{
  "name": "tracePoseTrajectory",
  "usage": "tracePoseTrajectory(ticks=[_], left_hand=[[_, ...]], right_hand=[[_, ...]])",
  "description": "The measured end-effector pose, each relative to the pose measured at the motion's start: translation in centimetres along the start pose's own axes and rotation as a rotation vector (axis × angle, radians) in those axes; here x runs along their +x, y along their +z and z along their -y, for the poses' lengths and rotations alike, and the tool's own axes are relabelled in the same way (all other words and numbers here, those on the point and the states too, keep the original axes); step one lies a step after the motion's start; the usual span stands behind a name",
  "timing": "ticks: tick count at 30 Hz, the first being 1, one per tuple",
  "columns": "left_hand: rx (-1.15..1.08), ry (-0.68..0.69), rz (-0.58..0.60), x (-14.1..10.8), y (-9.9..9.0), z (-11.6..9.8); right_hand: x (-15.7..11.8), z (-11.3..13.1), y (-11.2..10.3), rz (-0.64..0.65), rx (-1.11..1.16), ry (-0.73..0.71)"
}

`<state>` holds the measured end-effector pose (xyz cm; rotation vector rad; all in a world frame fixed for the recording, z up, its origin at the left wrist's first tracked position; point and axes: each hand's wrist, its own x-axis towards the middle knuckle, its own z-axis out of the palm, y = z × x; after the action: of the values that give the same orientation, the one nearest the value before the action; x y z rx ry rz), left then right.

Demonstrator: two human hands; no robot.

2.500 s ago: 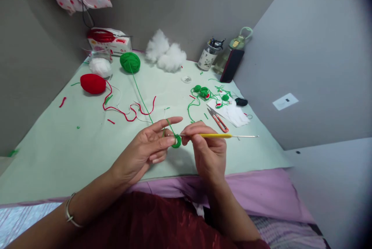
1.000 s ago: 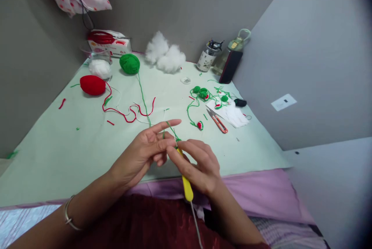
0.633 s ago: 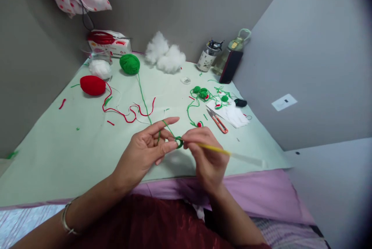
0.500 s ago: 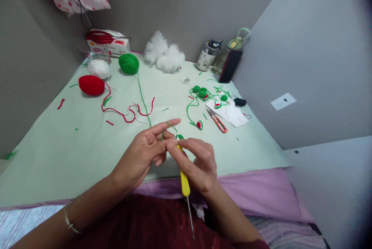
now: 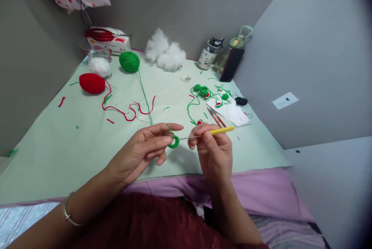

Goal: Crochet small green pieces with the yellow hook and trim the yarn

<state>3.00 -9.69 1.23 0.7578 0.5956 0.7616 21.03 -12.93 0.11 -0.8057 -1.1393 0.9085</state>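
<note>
My left hand (image 5: pixel 142 150) pinches a small curved green crochet piece (image 5: pixel 174 143) between thumb and fingers, and green yarn runs over its raised forefinger. My right hand (image 5: pixel 213 148) grips the yellow handle of a crochet hook (image 5: pixel 222 130). The hook lies nearly level, and its thin metal tip reaches the top of the green piece. From the green yarn ball (image 5: pixel 129 62) a strand runs down to my left hand. Left of it on the table are a red yarn ball (image 5: pixel 92 83) and a white yarn ball (image 5: pixel 99 66).
Orange-handled snips (image 5: pixel 216 118) lie on white tissue (image 5: pixel 232 113) beside small green and red crochet pieces (image 5: pixel 204 91). Behind stand white stuffing (image 5: pixel 171 56), a pen jar (image 5: pixel 207 56), a bottle (image 5: pixel 226 53) and a phone (image 5: pixel 231 65). Yarn scraps lie scattered.
My right hand has moved right and turned, swinging the hook from steep to nearly level. More of the green piece now shows beside my left fingertips.
</note>
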Motion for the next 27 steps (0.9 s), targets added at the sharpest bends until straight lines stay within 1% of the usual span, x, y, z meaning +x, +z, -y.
tracePoseTrajectory(ticks=[3,5,6,8,10,11,12,13,17,18,19,20,22,23,25,27], left_hand=[[0.075,0.079,0.000,0.2,0.4,0.4],[0.109,0.085,-0.024,0.2,0.5,0.5],[0.116,0.073,-0.041,0.2,0.4,0.5],[0.107,0.039,-0.059,0.2,0.2,0.3],[0.075,0.011,-0.047,0.1,0.1,0.1],[0.059,0.006,-0.043,0.0,0.1,0.0],[0.051,0.008,-0.047,-0.1,0.2,-0.1],[0.050,0.017,-0.060,-0.1,0.3,-0.1],[0.031,0.051,-0.102,0.0,0.6,-0.1],[0.006,0.041,-0.091,0.0,0.6,0.0],[-0.024,0.024,-0.074,0.1,0.6,0.0],[-0.051,0.001,-0.055,0.2,0.5,0.0],[-0.076,-0.028,-0.038,0.3,0.3,0.1],[-0.063,-0.027,-0.046,0.3,0.1,0.1],[0.012,0.010,-0.085,0.2,0.0,0.1],[0.108,0.068,-0.113,0.1,0.1,0.2]], right_hand=[[-0.4,0.1,0.5,0.065,-0.197,-0.117],[-0.5,0.1,0.6,0.075,-0.281,-0.159],[-0.5,0.0,0.5,0.067,-0.264,-0.143],[-0.3,-0.2,0.3,0.051,-0.149,-0.068],[-0.2,-0.2,0.1,0.059,-0.045,-0.005],[-0.2,-0.1,0.0,0.067,-0.044,-0.002],[-0.3,0.0,0.0,0.075,-0.087,-0.032],[-0.4,0.2,-0.1,0.088,-0.177,-0.096],[-1.4,1.0,-0.1,0.212,-0.773,-0.485],[-1.6,1.1,0.0,0.242,-0.865,-0.550],[-1.7,1.0,0.0,0.252,-0.907,-0.587],[-1.8,0.9,0.1,0.243,-0.894,-0.600],[-1.6,0.6,0.1,0.179,-0.764,-0.555],[-1.3,0.4,0.1,0.131,-0.666,-0.490],[-0.6,0.1,0.1,0.042,-0.413,-0.301],[-0.1,-0.1,0.1,0.015,-0.191,-0.125]])
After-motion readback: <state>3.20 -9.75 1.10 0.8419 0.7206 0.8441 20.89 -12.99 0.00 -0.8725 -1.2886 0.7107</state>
